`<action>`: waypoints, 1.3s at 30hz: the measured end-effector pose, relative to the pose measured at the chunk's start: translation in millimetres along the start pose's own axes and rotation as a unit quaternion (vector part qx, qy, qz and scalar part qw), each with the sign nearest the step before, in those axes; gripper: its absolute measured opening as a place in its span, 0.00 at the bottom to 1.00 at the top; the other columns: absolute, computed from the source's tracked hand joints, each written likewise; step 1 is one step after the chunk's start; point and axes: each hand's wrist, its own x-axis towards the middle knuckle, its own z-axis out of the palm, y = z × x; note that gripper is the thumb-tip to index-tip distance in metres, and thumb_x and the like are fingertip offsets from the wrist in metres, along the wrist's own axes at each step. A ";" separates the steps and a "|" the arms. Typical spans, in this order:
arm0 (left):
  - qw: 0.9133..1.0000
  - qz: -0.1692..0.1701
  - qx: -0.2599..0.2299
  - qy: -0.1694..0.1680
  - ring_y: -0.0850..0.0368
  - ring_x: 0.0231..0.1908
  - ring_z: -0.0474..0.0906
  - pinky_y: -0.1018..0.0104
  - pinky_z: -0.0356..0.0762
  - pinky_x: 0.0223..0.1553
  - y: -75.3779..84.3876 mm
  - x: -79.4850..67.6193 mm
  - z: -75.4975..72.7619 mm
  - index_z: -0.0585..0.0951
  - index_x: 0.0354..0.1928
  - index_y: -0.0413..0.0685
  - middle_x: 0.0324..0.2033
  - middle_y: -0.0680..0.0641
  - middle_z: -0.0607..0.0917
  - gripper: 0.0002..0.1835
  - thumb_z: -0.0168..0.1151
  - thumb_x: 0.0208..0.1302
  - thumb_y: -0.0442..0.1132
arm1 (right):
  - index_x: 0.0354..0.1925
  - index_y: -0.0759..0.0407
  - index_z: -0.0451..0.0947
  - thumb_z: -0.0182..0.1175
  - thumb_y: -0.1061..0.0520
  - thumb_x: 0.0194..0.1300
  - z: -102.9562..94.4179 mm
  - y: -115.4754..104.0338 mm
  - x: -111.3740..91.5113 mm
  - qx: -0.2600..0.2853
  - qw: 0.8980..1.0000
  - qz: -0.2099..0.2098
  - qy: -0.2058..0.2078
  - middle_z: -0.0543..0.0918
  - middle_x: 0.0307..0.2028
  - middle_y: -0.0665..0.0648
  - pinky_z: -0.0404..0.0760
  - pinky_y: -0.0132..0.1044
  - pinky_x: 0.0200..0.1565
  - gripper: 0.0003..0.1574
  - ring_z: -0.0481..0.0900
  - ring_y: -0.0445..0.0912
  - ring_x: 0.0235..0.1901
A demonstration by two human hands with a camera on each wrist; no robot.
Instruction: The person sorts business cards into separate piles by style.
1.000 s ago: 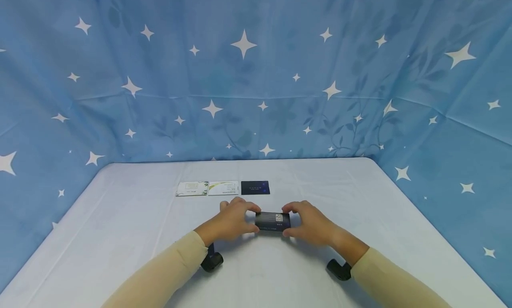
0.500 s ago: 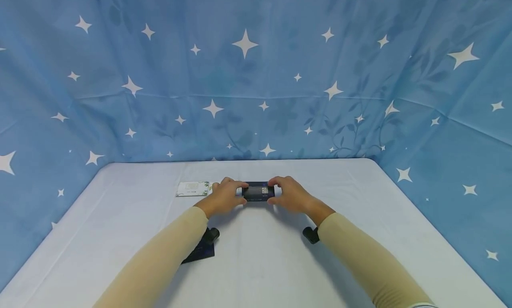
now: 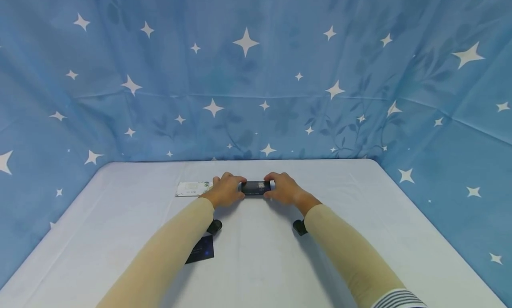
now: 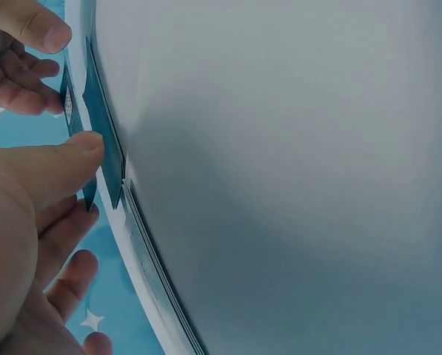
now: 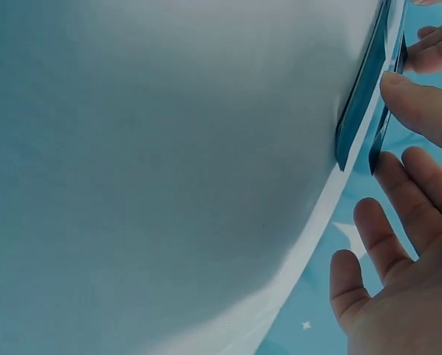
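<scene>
Both hands pinch a dark card (image 3: 255,188) printed with a small QR code. My left hand (image 3: 226,190) has its left end and my right hand (image 3: 283,190) its right end, between thumb and fingers. In the left wrist view, the held card (image 4: 71,122) hangs over a dark card (image 4: 104,122) lying on the table, with a gap between them. White cards (image 4: 158,266) lie beside that one. The right wrist view shows the same dark card on the table (image 5: 363,92) below my thumb. Left of my left hand lies a white card with green leaves (image 3: 192,189).
Another dark blue card (image 3: 202,249) lies askew on the white table (image 3: 256,263), partly covered by my left forearm. Black wrist devices (image 3: 214,227) show under the sleeves. A blue star-patterned curtain (image 3: 256,77) hangs behind the table's far edge.
Both hands have carried the dark card away from the body and slightly left, over the row's right end. The askew dark blue card near the left forearm has come into sight.
</scene>
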 end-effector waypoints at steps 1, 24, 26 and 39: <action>1.000 -0.001 0.002 0.000 0.48 0.62 0.64 0.48 0.55 0.54 0.9 1.4 -0.1 0.76 0.67 0.52 0.58 0.47 0.80 0.27 0.67 0.67 0.45 | 0.66 0.55 0.73 0.70 0.52 0.64 -0.1 0.0 0.9 -0.001 1.000 0.001 0.002 0.76 0.59 0.60 0.66 0.51 0.63 0.34 0.69 0.55 0.60; 0.998 -0.041 0.026 -0.029 0.49 0.61 0.64 0.49 0.55 0.54 4.4 15.7 3.2 0.76 0.68 0.52 0.59 0.47 0.80 0.27 0.67 0.67 0.42 | 0.67 0.53 0.72 0.70 0.52 0.64 10.1 10.0 16.9 -0.018 1.000 0.024 -0.007 0.75 0.61 0.64 0.65 0.52 0.64 0.35 0.69 0.57 0.63; 0.998 -0.043 0.027 -0.029 0.49 0.61 0.64 0.49 0.55 0.54 4.0 16.2 3.4 0.76 0.68 0.52 0.60 0.48 0.80 0.27 0.66 0.67 0.42 | 0.67 0.54 0.72 0.70 0.53 0.64 8.9 9.8 16.5 -0.013 1.000 0.023 -0.011 0.75 0.61 0.64 0.65 0.52 0.64 0.35 0.69 0.57 0.63; 0.999 -0.042 0.011 -0.026 0.47 0.62 0.63 0.47 0.55 0.55 7.0 10.6 -3.6 0.75 0.69 0.53 0.60 0.47 0.79 0.29 0.67 0.66 0.43 | 0.68 0.52 0.71 0.71 0.51 0.63 3.1 5.5 12.0 0.002 0.999 0.038 -0.018 0.74 0.63 0.63 0.65 0.54 0.64 0.38 0.69 0.56 0.61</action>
